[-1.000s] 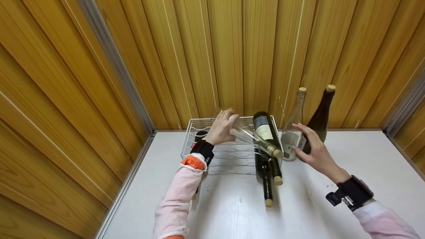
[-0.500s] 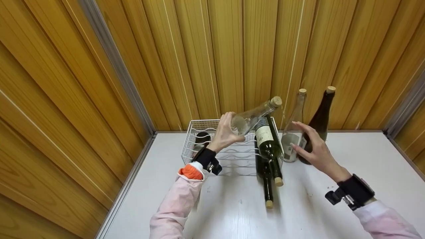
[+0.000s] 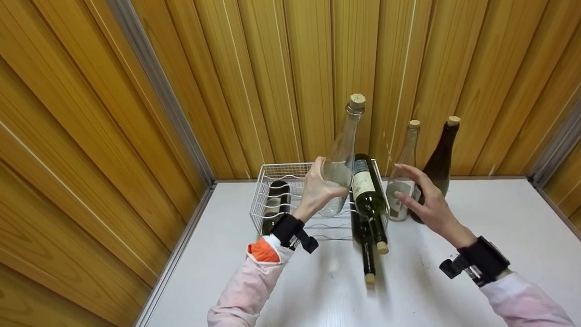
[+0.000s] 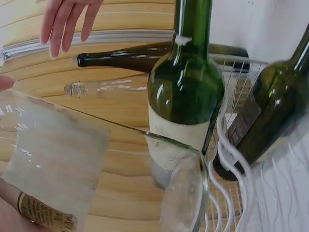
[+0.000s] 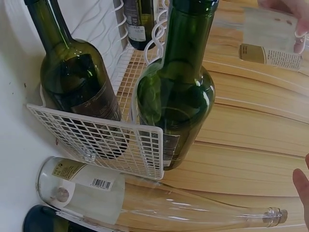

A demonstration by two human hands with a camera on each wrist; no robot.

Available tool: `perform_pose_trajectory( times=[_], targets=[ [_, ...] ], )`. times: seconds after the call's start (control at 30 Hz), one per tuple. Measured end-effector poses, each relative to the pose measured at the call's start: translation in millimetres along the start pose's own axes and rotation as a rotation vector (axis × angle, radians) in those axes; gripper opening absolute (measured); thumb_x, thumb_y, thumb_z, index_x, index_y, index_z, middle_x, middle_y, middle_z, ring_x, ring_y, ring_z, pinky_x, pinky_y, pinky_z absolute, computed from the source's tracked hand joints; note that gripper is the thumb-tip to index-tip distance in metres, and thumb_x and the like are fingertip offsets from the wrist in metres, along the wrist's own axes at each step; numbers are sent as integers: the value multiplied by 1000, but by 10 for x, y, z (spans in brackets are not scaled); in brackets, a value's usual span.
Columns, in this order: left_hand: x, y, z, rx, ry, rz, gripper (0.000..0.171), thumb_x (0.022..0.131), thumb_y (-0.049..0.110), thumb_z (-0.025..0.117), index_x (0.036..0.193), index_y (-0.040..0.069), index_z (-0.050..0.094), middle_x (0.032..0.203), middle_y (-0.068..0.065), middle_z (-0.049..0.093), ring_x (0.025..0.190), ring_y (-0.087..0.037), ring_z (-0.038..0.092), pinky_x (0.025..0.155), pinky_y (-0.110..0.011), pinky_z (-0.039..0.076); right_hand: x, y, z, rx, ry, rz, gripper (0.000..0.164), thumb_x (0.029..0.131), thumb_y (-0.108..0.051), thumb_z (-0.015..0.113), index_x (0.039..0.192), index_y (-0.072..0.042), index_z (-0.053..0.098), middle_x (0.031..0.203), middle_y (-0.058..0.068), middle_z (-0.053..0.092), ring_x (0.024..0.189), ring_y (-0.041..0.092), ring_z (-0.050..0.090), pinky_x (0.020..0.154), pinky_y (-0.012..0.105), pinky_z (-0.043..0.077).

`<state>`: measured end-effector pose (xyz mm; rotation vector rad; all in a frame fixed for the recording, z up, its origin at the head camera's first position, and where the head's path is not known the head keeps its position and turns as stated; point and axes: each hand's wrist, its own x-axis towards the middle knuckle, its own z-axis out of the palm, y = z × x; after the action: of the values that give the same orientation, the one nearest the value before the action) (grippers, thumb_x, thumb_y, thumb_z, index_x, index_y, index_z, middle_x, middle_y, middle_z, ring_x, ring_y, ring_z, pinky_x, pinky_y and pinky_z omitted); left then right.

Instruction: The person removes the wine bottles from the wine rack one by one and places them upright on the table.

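A clear glass bottle (image 3: 346,136) with a cork stands nearly upright over the white wire rack (image 3: 313,225), and my left hand (image 3: 315,193) grips its lower body. Its pale label (image 4: 63,140) and round base fill the near part of the left wrist view. My right hand (image 3: 431,202) has thumb and fingers spread apart and holds nothing. It overlaps a second corked clear bottle (image 3: 408,152), which stands on the table beside the rack. In the right wrist view that clear bottle (image 5: 178,198) shows whole, with only fingertips (image 5: 301,186) at the right edge.
At the rack's right side a green wine bottle (image 3: 368,200) lies above a darker one (image 3: 361,231), necks toward me. Another dark bottle (image 3: 274,200) lies at the rack's left end. A brown bottle (image 3: 438,159) stands right of the clear one. Wood-panelled walls (image 3: 308,81) close the back.
My left hand has turned the clear bottle from neck pointing down toward me, through a slant to the right, to nearly upright. My right hand has barely moved.
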<state>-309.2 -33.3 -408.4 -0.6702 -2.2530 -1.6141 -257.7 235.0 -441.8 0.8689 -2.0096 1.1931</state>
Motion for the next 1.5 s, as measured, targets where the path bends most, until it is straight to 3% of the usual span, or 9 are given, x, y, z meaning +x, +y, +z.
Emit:
perform_pose_trajectory(
  times=[0.17, 0.43, 0.57, 0.73, 0.9, 1.2, 1.5],
  targets=[
    [-146, 9, 21, -84, -10, -93, 70, 58, 4, 82, 122, 1, 55, 105, -12, 68, 91, -21, 64, 77, -32, 57, 4, -20, 18, 10, 0, -5, 62, 85, 10, 66, 144, 5, 46, 147, 7, 55, 135, 5, 47, 112, 17, 31],
    [-322, -29, 54, -135, -2, -142, 72, 58, 2, 81, 125, 1, 55, 106, -11, 69, 93, -19, 64, 79, -32, 56, -1, -43, 46, 21, 5, 5, 60, 85, 10, 64, 142, 8, 46, 147, 3, 54, 134, 1, 46, 112, 16, 32],
    [-419, -72, 84, -134, 11, -173, 75, 57, 2, 83, 127, 0, 55, 109, -12, 68, 95, -19, 63, 82, -33, 55, 3, -57, 66, 26, 5, 16, 61, 85, 12, 64, 143, 8, 46, 146, 4, 55, 133, 1, 47, 111, 16, 33],
    [-518, -114, 132, -114, 27, -189, 76, 56, 5, 84, 126, -3, 57, 107, -12, 68, 93, -17, 62, 84, -32, 54, 18, -69, 78, 37, 2, 3, 61, 84, 13, 64, 143, 8, 46, 143, 14, 57, 132, 4, 49, 110, 17, 35],
    [-597, -155, 185, -117, 10, -213, 67, 55, 7, 83, 117, 0, 58, 101, -9, 68, 90, -16, 62, 79, -30, 54, 24, -74, 89, 41, 0, 22, 61, 85, 12, 63, 143, 7, 47, 143, 11, 58, 131, 4, 50, 109, 16, 35],
    [-695, -245, 260, -130, -5, -240, 70, 55, 5, 83, 119, -2, 58, 102, -9, 68, 91, -15, 61, 83, -32, 53, 57, -104, 57, 167, -8, 203, 49, 95, 6, 55, 143, 7, 45, 140, -1, 59, 125, 2, 53, 105, 15, 38],
    [-793, -352, 322, -95, 12, -272, 73, 53, 7, 84, 121, 0, 58, 100, -8, 70, 88, -14, 61, 82, -33, 53, 115, -170, 119, 289, -25, 293, 45, 99, 5, 49, 143, 13, 41, 136, -9, 59, 125, 3, 53, 101, 14, 42]
  ],
)
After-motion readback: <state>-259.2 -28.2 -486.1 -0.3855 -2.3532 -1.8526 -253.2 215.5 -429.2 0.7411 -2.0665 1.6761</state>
